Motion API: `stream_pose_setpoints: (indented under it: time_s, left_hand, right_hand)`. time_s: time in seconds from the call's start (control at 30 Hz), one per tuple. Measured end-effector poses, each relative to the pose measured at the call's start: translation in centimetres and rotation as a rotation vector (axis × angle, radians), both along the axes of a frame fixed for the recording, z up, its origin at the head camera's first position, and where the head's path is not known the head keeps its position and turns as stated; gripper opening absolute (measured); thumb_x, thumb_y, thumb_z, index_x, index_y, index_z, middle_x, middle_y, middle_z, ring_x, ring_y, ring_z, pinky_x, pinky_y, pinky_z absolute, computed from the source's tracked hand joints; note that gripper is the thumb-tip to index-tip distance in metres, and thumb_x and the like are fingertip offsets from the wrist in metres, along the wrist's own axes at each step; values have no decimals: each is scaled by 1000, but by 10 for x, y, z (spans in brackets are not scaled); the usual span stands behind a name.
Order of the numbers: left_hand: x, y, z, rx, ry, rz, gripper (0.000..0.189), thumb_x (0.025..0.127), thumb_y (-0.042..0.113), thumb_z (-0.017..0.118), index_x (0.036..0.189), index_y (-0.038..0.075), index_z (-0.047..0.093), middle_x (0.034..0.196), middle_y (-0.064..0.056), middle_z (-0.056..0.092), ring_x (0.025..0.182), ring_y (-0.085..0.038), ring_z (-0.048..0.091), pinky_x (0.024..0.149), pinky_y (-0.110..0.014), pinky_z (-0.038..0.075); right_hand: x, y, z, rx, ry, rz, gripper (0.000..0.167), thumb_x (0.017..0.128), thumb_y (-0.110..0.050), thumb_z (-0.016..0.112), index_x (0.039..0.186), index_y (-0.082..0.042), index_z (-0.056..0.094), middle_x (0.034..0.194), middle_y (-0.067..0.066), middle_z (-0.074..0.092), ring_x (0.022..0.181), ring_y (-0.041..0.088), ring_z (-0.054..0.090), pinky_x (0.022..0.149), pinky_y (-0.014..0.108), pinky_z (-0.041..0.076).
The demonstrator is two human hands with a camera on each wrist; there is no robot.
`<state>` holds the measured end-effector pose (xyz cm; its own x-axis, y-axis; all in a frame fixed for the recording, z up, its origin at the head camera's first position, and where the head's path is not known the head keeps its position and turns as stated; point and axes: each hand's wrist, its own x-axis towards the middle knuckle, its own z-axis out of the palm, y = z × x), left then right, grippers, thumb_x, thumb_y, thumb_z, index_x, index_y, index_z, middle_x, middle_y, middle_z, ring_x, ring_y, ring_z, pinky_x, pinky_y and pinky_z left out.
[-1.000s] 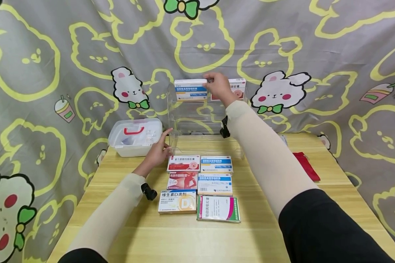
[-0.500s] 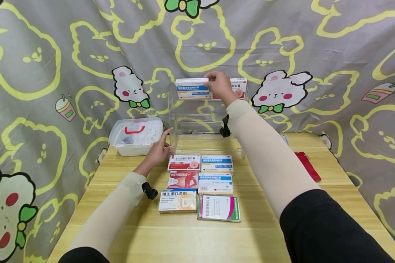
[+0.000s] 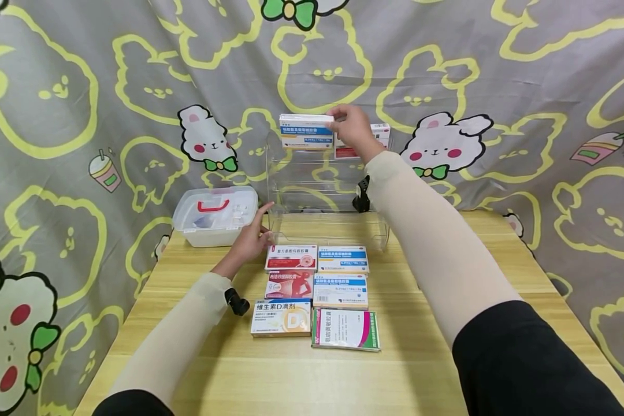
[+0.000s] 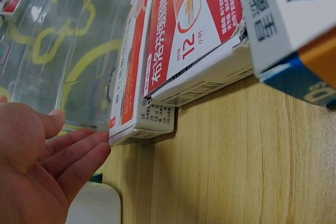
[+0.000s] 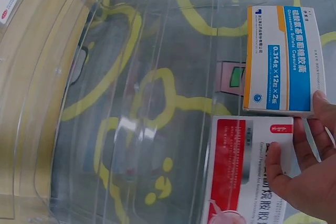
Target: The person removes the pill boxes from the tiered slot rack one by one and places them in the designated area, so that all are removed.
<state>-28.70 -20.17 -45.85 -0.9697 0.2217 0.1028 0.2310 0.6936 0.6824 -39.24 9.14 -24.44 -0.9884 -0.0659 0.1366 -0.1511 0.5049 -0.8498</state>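
Note:
My right hand (image 3: pixel 355 128) pinches the right end of a blue-and-white medicine box (image 3: pixel 305 133), marked as glucosamine capsules in the right wrist view. It is held at the top tier of a clear stepped rack (image 3: pixel 325 218). Beside it on that tier stands a red-and-white medicine box (image 5: pixel 226 169), partly behind the hand. My left hand (image 3: pixel 248 237) is at the rack's lower left side, its fingers extended in the left wrist view. Those fingertips come close to a red-and-white capsule box (image 4: pixel 126 77) on the table; whether they touch it I cannot tell.
Two columns of medicine boxes lie before the rack, among them a vitamin D box (image 3: pixel 281 318) and a green-and-white box (image 3: pixel 345 329). A lidded plastic case (image 3: pixel 213 216) with a red handle stands left on the wooden table (image 3: pixel 312 378). Patterned cloth (image 3: pixel 421 34) hangs behind.
The blue-and-white medicine box has risen a little and shifted slightly right with my right hand, and its lower edge is higher than its neighbour's. My left hand has stayed put.

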Motion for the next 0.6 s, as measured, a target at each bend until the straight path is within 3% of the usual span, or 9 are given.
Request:
stream_pose_setpoints:
  time_s: [0.13,0.33,0.6]
  left_hand:
    - [0,0,1,-3,0,-4,82,105,3,57,164,41,15,110,-25,70,89,-33,72,71,-38,63]
    - [2,1,1,-1,-4,4,82,105,4,58,163,42,15,110,-25,70,91,-33,72,71,-38,63]
    - [2,1,1,0,2,6,83,104,2,58,163,42,15,109,-24,70,90,-33,72,70,-39,63]
  right_hand:
    - [1,0,6,13,-5,-12,28,104,-22,63,131,-15,64,134,3,60,78,15,54,70,28,48]
    - [2,-1,18,2,7,-34,28,103,-22,64,131,-16,66,136,1,60,101,14,54,82,26,48]
    - [12,-5,32,27,60,-21,29,103,-25,65,130,-16,67,135,1,60,111,14,55,84,28,48]
